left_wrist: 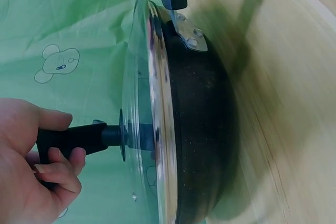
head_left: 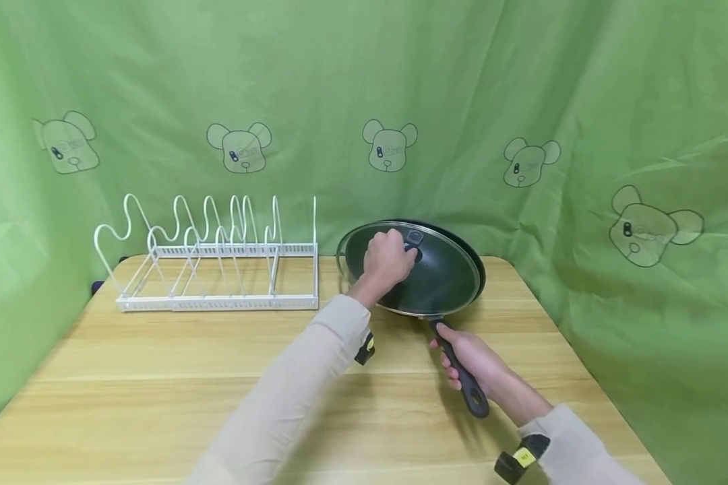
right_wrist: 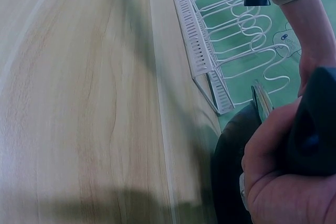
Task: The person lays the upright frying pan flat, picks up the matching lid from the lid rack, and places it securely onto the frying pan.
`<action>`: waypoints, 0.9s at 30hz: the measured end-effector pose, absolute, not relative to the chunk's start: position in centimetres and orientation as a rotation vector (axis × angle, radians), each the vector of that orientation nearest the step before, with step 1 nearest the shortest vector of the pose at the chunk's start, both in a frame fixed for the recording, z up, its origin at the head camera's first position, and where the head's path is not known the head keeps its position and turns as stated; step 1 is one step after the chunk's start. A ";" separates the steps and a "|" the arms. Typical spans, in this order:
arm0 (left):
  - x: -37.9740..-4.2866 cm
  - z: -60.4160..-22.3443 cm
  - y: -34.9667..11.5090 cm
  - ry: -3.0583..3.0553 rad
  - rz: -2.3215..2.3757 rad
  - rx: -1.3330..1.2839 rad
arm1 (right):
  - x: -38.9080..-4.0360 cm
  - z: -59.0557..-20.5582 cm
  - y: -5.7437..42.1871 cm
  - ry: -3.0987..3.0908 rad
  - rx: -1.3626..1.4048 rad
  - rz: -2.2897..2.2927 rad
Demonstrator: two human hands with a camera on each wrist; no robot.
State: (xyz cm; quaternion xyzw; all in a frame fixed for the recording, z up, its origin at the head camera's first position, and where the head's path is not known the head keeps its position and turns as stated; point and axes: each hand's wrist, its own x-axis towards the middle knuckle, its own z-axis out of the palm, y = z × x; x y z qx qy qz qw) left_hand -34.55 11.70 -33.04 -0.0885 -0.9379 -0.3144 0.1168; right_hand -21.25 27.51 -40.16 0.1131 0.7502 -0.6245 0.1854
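A black frying pan is over the right part of the table, with a glass lid lying against its rim. In the head view the lid sits slightly left of the pan's far right edge. My left hand grips the lid's black knob, fingers curled round it. My right hand holds the pan's long black handle, thumb along its top. The left wrist view shows the lid and pan close together along the metal rim. Whether the pan's base touches the table cannot be told.
A white wire rack with several curved dividers stands at the back left of the wooden table. Behind and beside the table hangs a green curtain with mouse-head prints.
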 end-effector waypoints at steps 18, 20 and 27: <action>-33.3 -32.0 11.0 -2.856 -0.753 -0.394 | -21.3 -40.1 27.6 2.102 0.292 -1.760; -33.2 -31.8 10.9 -2.860 -0.718 -0.414 | -21.3 -40.0 27.6 2.098 0.295 -1.763; -33.0 -31.9 10.5 -2.835 -0.681 -0.478 | -21.4 -40.1 27.6 2.088 0.291 -1.770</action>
